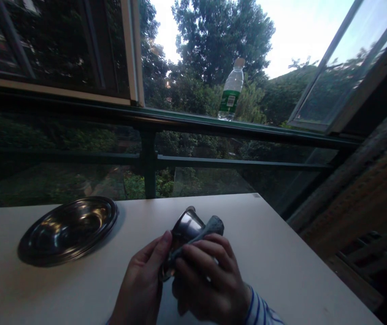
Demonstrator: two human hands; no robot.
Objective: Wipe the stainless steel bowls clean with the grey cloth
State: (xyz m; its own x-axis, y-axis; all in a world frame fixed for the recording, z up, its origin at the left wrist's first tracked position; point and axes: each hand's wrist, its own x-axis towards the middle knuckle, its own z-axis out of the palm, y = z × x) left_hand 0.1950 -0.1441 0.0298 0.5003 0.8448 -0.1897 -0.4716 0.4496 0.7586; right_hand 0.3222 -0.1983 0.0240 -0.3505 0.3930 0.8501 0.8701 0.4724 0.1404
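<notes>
A small shiny metal cup (pixel 189 223) with a flared rim is tilted above the white table. My left hand (pixel 143 275) grips its left side, the thumb lying along the metal. In my right hand (pixel 210 275) is a bunched grey-blue cloth (pixel 214 225), pressed against the cup's right side with the fingers curled over it. Part of the cup is hidden behind the cloth and the right fingers. A striped sleeve (pixel 261 311) shows at my right wrist.
Shiny metal plates or shallow bowls (pixel 67 230), apparently stacked, sit on the left of the white table (pixel 281 262). Beyond the table runs a dark railing (pixel 186 124). A clear plastic bottle (pixel 230 95) with a green label stands on the ledge by the open window.
</notes>
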